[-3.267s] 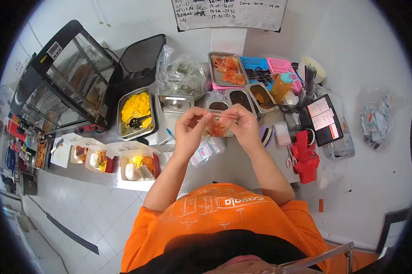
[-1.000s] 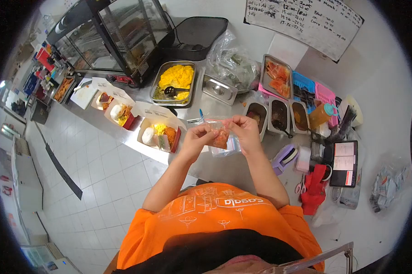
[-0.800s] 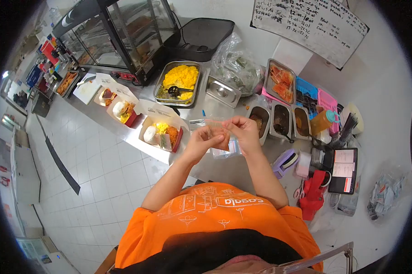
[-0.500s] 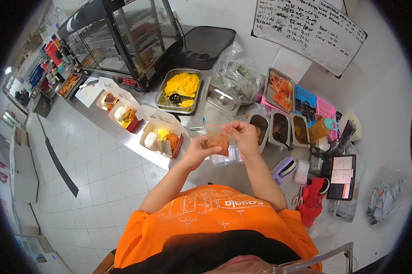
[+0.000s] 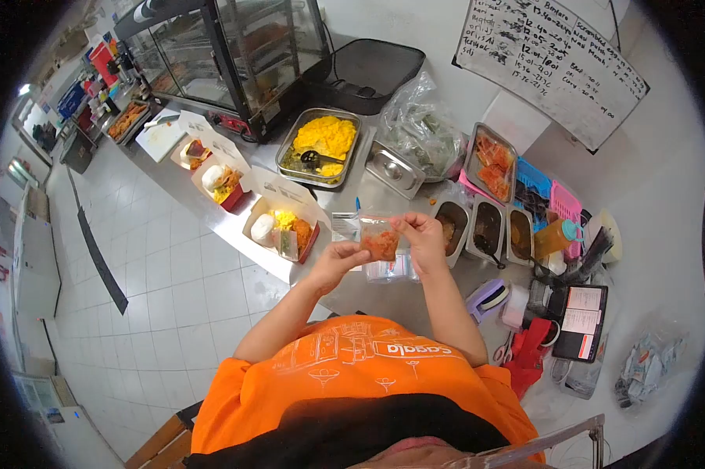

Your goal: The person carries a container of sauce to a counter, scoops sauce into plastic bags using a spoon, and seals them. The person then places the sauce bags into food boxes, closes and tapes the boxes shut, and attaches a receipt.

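Left of your left fingers stand three open boxes [image 5: 280, 228] in a slanting row, the nearest holding white, yellow and orange-brown food. Beyond those fingers, farther from you, a metal tray [image 5: 321, 182] holds yellow food [image 5: 326, 134] and a black slotted spoon [image 5: 319, 159]. Your left hand [image 5: 338, 266] has its thumb and fingers together, clamped on the lower left edge of the small clear bag [image 5: 379, 242]. That bag, with orange-red pieces inside, hangs between your two hands, above a clear packet [image 5: 391, 270] on the counter. Your right hand [image 5: 424, 237] has its fingertips together, pinching the bag's upper right corner. Just right of those fingers are three metal tubs [image 5: 472, 227] with dark contents; nearer you and to the right sits a purple tape dispenser [image 5: 487, 298], with a lit tablet [image 5: 583, 322] farther right.
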The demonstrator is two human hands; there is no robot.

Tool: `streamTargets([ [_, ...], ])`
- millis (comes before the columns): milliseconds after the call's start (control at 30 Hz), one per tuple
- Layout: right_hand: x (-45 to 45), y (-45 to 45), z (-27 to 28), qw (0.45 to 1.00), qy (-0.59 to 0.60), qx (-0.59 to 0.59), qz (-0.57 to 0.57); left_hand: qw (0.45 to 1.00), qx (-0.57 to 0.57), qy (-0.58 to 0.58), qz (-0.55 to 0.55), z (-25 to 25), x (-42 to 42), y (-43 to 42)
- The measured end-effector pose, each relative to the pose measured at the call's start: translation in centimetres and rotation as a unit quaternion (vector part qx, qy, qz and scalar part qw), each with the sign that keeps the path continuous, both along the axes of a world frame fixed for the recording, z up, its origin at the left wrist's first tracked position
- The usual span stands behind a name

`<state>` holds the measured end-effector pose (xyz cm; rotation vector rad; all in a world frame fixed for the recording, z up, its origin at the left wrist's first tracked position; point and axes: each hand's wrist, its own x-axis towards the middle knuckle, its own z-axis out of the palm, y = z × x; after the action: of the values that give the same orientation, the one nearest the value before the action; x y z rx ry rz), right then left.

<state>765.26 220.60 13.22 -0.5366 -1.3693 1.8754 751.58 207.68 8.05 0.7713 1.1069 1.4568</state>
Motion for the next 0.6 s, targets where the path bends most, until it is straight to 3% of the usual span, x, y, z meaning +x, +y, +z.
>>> streamTargets([
  [33, 0.0, -0.1, -0.1, 1.000, -0.012, -0.003, 0.011, 1.000, -0.011, 0.017, 0.005, -1.4, -0.5, -0.2],
  [100, 0.0, -0.3, -0.5, 0.999, -0.021, -0.023, 0.022, 0.995, -0.085, 0.056, 0.000, 1.1, -0.6, -1.0],
  [267, -0.7, 0.3, -2.5, 0.997, -0.009, -0.077, -0.013, 0.995, -0.035, 0.070, 0.055, 0.5, -0.3, -2.8],
  [400, -0.9, 3.0, -4.5, 0.991, -0.090, 0.069, -0.076, 0.987, -0.066, 0.060, 0.133, -0.6, -1.1, -6.7],
  [600, -1.6, 4.1, -3.8, 0.995, -0.097, -0.015, -0.020, 0.960, -0.150, 0.065, 0.229, -1.1, -0.6, -13.4],
])
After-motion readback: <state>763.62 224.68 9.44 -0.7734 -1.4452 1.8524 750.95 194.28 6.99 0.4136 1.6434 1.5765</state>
